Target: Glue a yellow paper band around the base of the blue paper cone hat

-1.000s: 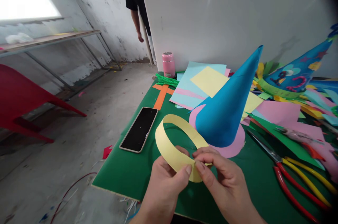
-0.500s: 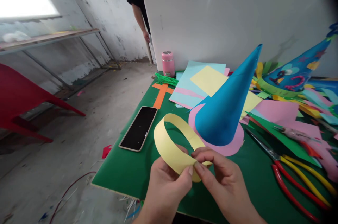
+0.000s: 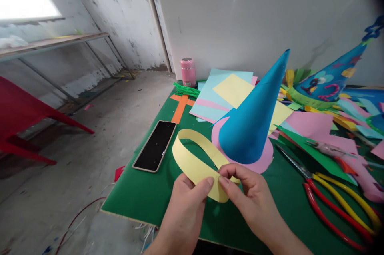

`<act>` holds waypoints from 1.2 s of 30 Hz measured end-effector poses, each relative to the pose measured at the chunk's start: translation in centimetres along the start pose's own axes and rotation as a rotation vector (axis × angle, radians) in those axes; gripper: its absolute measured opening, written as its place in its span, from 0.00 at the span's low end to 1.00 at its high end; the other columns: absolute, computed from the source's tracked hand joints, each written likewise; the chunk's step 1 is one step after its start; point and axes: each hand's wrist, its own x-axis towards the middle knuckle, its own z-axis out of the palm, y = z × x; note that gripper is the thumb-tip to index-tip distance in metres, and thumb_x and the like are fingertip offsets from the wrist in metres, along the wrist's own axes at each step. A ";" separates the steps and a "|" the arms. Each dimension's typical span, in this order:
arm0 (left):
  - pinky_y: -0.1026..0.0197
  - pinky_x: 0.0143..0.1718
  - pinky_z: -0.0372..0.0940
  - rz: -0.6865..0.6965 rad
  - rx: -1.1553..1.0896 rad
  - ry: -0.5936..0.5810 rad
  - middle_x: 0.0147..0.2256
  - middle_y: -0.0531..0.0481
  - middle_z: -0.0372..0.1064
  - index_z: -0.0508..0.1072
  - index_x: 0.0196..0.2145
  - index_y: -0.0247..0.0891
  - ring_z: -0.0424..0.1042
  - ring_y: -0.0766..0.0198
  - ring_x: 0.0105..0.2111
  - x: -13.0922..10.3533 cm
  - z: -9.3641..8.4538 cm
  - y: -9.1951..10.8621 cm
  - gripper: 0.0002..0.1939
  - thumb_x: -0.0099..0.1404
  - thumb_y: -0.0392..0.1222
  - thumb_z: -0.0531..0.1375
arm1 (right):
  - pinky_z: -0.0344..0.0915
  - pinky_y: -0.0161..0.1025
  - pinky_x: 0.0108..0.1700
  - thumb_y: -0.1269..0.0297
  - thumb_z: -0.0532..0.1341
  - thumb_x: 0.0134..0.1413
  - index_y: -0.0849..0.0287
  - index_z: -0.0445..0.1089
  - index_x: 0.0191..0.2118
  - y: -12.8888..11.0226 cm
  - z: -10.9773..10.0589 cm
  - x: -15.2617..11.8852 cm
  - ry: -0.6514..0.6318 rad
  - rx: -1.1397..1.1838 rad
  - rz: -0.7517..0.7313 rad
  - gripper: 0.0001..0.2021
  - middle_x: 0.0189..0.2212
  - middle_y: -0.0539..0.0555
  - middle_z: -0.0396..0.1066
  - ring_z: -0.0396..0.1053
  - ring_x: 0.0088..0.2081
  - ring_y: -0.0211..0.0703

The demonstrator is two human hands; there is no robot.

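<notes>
A yellow paper strip (image 3: 192,163), bent into a loop, is held just above the green table. My left hand (image 3: 187,211) pinches its near side, thumb on the outer face and fingers partly hidden behind the paper. Close beside it, my right hand (image 3: 250,195) grips the strip where its ends overlap, between thumb and fingers. Right behind the loop stands a blue paper cone (image 3: 250,127) on a pink paper disc (image 3: 265,158).
A phone (image 3: 155,146) lies left of the loop. Scissors (image 3: 324,191) and a pink glue gun (image 3: 345,157) lie to the right. Behind are paper sheets (image 3: 210,87), green pipe cleaners (image 3: 186,90), a pink bottle (image 3: 188,72) and a decorated cone hat (image 3: 327,79).
My left thumb has shifted slightly left along the strip, and the loop looks flatter. The person behind the board has gone out of sight. The whole view has shifted slightly.
</notes>
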 end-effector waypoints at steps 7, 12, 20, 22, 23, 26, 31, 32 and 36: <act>0.65 0.27 0.58 0.299 0.484 0.115 0.24 0.52 0.61 0.66 0.25 0.36 0.61 0.67 0.26 -1.1 -1.6 -0.1 0.05 0.57 0.38 0.57 | 0.57 0.29 0.24 0.60 0.54 0.53 0.58 0.65 0.29 0.0 -1.3 1.1 -0.026 0.073 0.006 0.09 0.22 0.47 0.60 0.57 0.24 0.33; 0.60 0.34 0.58 1.168 1.253 0.015 0.29 0.51 0.62 0.67 0.31 0.40 0.62 0.63 0.31 -1.8 -3.1 1.9 0.11 0.50 0.31 0.62 | 0.56 0.29 0.23 0.60 0.54 0.53 0.59 0.66 0.30 -0.4 -2.1 1.9 -0.066 0.029 -0.034 0.09 0.22 0.48 0.61 0.57 0.24 0.32; 0.54 0.46 0.48 1.215 1.744 -0.213 0.42 0.49 0.69 0.69 0.43 0.38 0.59 0.56 0.45 0.2 -1.6 4.8 0.13 0.59 0.39 0.56 | 0.57 0.30 0.24 0.62 0.54 0.53 0.58 0.68 0.28 -1.1 -2.3 2.0 -0.073 -0.107 -0.071 0.08 0.24 0.49 0.65 0.61 0.27 0.35; 0.53 0.45 0.48 1.211 1.697 -0.228 0.40 0.50 0.70 0.70 0.41 0.39 0.60 0.57 0.44 0.3 -1.5 4.7 0.11 0.60 0.38 0.55 | 0.56 0.30 0.24 0.63 0.54 0.52 0.57 0.68 0.28 -1.3 -2.3 1.9 -0.069 -0.152 -0.081 0.08 0.24 0.48 0.65 0.61 0.27 0.35; 0.53 0.44 0.48 1.210 1.675 -0.225 0.40 0.50 0.70 0.70 0.40 0.39 0.60 0.56 0.44 0.3 -1.5 4.6 0.11 0.60 0.38 0.55 | 0.56 0.30 0.24 0.64 0.54 0.52 0.57 0.68 0.28 -1.3 -2.3 1.9 -0.068 -0.175 -0.088 0.07 0.23 0.48 0.65 0.61 0.28 0.35; 0.52 0.44 0.48 1.181 1.650 -0.246 0.39 0.50 0.70 0.70 0.40 0.40 0.59 0.55 0.44 0.2 -1.8 4.4 0.10 0.59 0.40 0.56 | 0.56 0.31 0.25 0.65 0.54 0.52 0.57 0.67 0.27 -1.4 -2.4 1.8 -0.067 -0.218 -0.102 0.07 0.23 0.48 0.64 0.61 0.29 0.36; 0.50 0.44 0.48 1.131 1.691 -0.284 0.40 0.48 0.69 0.70 0.42 0.43 0.58 0.52 0.45 0.2 -2.1 4.8 0.12 0.58 0.40 0.57 | 0.57 0.31 0.26 0.66 0.55 0.51 0.56 0.67 0.28 -1.3 -2.3 1.7 -0.079 -0.231 -0.117 0.05 0.25 0.48 0.65 0.61 0.29 0.36; 0.49 0.44 0.47 1.123 1.701 -0.284 0.40 0.48 0.68 0.70 0.42 0.44 0.57 0.52 0.45 0.2 -2.1 4.9 0.12 0.58 0.40 0.57 | 0.57 0.31 0.26 0.66 0.55 0.51 0.56 0.67 0.28 -1.3 -2.3 1.7 -0.081 -0.233 -0.120 0.05 0.25 0.48 0.65 0.61 0.29 0.36; 0.49 0.44 0.47 1.128 1.707 -0.277 0.41 0.48 0.67 0.70 0.42 0.45 0.57 0.52 0.45 0.3 -2.2 4.9 0.13 0.58 0.40 0.57 | 0.56 0.32 0.26 0.65 0.54 0.51 0.56 0.66 0.27 -1.3 -2.3 1.7 -0.082 -0.232 -0.113 0.06 0.25 0.47 0.64 0.60 0.28 0.36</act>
